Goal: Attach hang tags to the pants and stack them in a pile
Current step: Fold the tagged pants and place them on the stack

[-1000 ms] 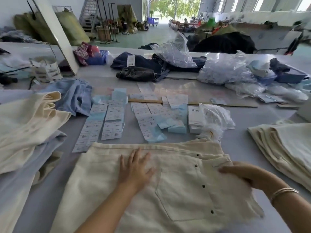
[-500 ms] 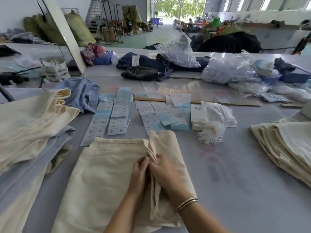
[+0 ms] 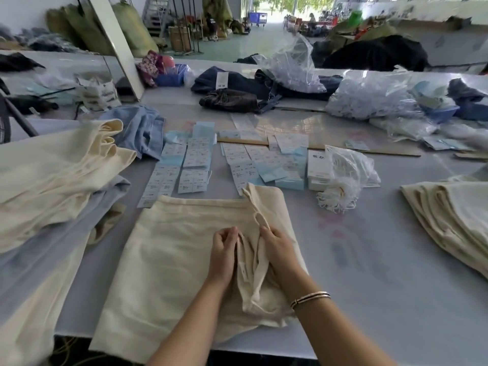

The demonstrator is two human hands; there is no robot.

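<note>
From the head camera, you have the cream pants [image 3: 169, 260] folded on the grey table [image 3: 383, 273], right in front of you, waistband toward the rows of hang tags [image 3: 196, 161] and legs running back to your near edge, so the long axis points away from you. Your left hand [image 3: 223, 256] and right hand [image 3: 278, 253] both pinch the bunched fabric at the fold, fingers curled into it. You look to be hunting for the spot to tag; no tag is in hand yet. Next you'll need one hand free for a tag and a string from the white string bundle [image 3: 339, 195]. The finished pile [image 3: 454, 220] lies to your right.
</note>
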